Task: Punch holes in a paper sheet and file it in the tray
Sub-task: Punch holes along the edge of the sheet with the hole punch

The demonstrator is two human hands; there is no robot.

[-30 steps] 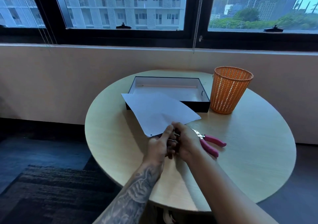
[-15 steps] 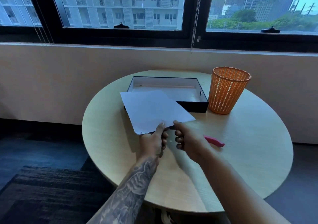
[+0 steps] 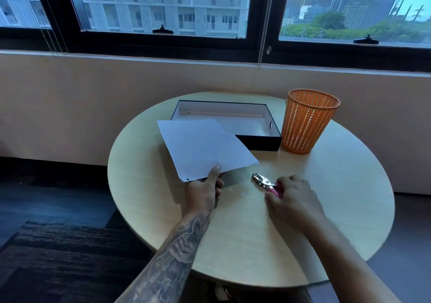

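A white paper sheet is held tilted above the round table, its far edge over the near left corner of the black tray. A small hole shows near the sheet's near left corner. My left hand pinches the sheet's near edge, thumb on top. A hole punch with metal jaws and pink handles lies on the table to the right of the sheet. My right hand covers its pink handles with curled fingers. The tray's pale inside looks empty.
An orange mesh basket stands upright right beside the tray, at the back right. The round wooden table sits against a low wall under windows. A few tiny paper specks lie on the table near the punch.
My right hand has left the sheet and moved right and down onto the punch's handles. The left hand alone now holds the sheet, which has lifted slightly toward the tray.
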